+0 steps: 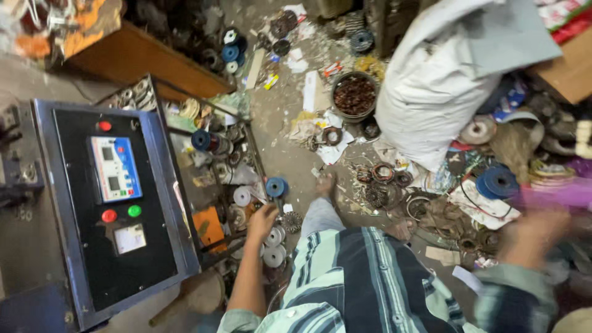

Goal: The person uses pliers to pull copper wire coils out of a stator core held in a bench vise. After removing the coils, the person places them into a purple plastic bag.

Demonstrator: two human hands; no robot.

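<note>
A striped shirt [364,283] fills the near edge, the left hand [262,221] curled over white spools [273,246] beside the control box [114,203], just near of a blue spool [276,187], while the blurred right hand [533,237], grip unclear, reaches right over floor clutter

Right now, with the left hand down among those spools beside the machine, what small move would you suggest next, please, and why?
Probably close the left hand on one white spool: its fingers already hover over that cluster beside the blue spool. The right hand is blurred, so leave it out.
</note>
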